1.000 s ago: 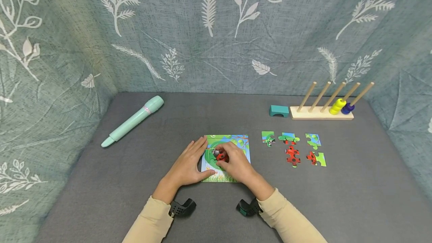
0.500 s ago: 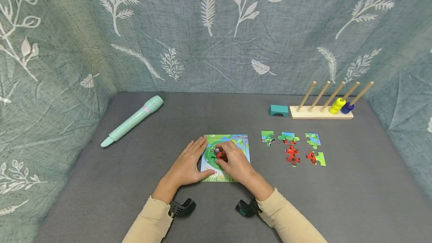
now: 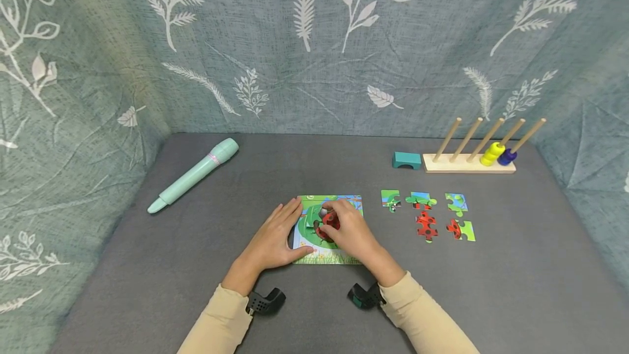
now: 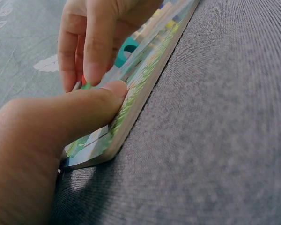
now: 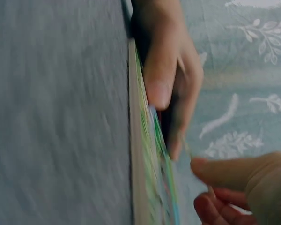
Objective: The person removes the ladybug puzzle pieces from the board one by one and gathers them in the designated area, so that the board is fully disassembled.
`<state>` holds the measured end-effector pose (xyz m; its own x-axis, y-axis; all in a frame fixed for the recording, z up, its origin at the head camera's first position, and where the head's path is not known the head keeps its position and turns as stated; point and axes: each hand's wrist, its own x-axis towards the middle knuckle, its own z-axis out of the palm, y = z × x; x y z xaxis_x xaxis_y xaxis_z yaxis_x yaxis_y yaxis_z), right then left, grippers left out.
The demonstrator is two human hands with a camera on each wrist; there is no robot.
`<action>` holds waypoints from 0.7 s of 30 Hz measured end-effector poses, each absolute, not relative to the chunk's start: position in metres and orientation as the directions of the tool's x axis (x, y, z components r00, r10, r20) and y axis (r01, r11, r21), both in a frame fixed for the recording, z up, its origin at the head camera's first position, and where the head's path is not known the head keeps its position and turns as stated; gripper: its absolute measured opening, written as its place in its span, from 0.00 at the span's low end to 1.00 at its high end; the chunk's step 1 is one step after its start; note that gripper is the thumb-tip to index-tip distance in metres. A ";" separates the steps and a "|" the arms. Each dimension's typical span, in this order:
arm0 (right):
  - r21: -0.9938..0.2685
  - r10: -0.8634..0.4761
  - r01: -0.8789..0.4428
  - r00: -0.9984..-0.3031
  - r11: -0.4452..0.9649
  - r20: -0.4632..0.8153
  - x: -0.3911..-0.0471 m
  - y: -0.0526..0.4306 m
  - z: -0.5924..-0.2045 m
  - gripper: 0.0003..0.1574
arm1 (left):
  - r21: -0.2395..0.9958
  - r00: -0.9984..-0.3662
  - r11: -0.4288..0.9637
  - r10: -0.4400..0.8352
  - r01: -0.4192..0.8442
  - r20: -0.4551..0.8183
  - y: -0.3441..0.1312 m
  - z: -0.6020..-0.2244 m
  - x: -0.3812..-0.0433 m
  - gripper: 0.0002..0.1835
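Note:
A puzzle board (image 3: pixel 326 259) printed with a ladybug on a green leaf lies in front of me. My left hand (image 3: pixel 272 237) rests along its left side in the head view, fingers stretched out and thumb lying over the front left part. Over the middle of the board, my right hand (image 3: pixel 351 231) pinches a small puzzle piece between thumb and fingers. In the right wrist view this piece (image 5: pixel 187 147) appears nearly edge-on, just above the board. The right fingers hide much of the ladybug picture in the head view.
Several loose puzzle pieces (image 3: pixel 426 225) lie to the right of the board. Behind them stand a teal arched block (image 3: pixel 407 160) and a wooden peg stand (image 3: pixel 454 165) with yellow and dark blue beads. A mint-green microphone-shaped object (image 3: pixel 194 175) lies at the back left.
My right hand has lifted the piece and shifted slightly right and away from me over the board, uncovering more of the ladybug picture. The left hand has stayed in place.

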<state>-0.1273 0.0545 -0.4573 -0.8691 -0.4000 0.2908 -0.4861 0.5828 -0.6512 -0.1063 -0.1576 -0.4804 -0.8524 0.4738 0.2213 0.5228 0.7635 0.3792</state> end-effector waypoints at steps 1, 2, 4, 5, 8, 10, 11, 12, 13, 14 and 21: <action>-0.661 -0.398 -0.480 -0.872 0.577 0.286 -0.128 0.056 -0.455 0.23 | 0.380 -0.852 0.763 0.474 0.523 0.220 -0.158 -0.481 -0.106 0.51; -0.671 -0.397 -0.473 -0.875 0.571 0.278 -0.129 0.059 -0.454 0.23 | 0.381 -0.853 0.763 0.475 0.523 0.219 -0.158 -0.481 -0.106 0.51; -0.694 -0.401 -0.456 -0.880 0.557 0.255 -0.131 0.064 -0.451 0.22 | 0.385 -0.853 0.761 0.474 0.522 0.219 -0.158 -0.481 -0.106 0.51; -0.700 -0.407 -0.449 -0.881 0.555 0.242 -0.132 0.068 -0.450 0.23 | 0.389 -0.853 0.759 0.473 0.522 0.220 -0.158 -0.480 -0.106 0.51; -0.708 -0.426 -0.439 -0.880 0.553 0.212 -0.133 0.081 -0.449 0.24 | 0.398 -0.856 0.758 0.470 0.517 0.217 -0.158 -0.479 -0.106 0.51; -0.699 -0.433 -0.444 -0.877 0.560 0.209 -0.134 0.091 -0.449 0.25 | 0.399 -0.858 0.760 0.467 0.513 0.214 -0.157 -0.479 -0.106 0.51; -0.694 -0.433 -0.445 -0.877 0.566 0.209 -0.134 0.096 -0.449 0.25 | 0.400 -0.858 0.760 0.467 0.512 0.213 -0.157 -0.479 -0.106 0.51; -0.688 -0.432 -0.448 -0.876 0.571 0.212 -0.134 0.102 -0.450 0.26 | 0.401 -0.859 0.760 0.466 0.511 0.212 -0.157 -0.478 -0.106 0.51; -0.685 -0.431 -0.450 -0.876 0.574 0.215 -0.134 0.107 -0.450 0.27 | 0.402 -0.860 0.761 0.465 0.509 0.210 -0.157 -0.478 -0.106 0.51; -0.683 -0.428 -0.447 -0.878 0.577 0.213 -0.134 0.113 -0.450 0.27 | 0.401 -0.861 0.762 0.464 0.508 0.208 -0.157 -0.478 -0.106 0.51; -0.677 -0.386 -0.405 -0.903 0.614 0.190 -0.132 0.149 -0.450 0.26 | 0.413 -0.869 0.766 0.459 0.493 0.187 -0.157 -0.479 -0.106 0.52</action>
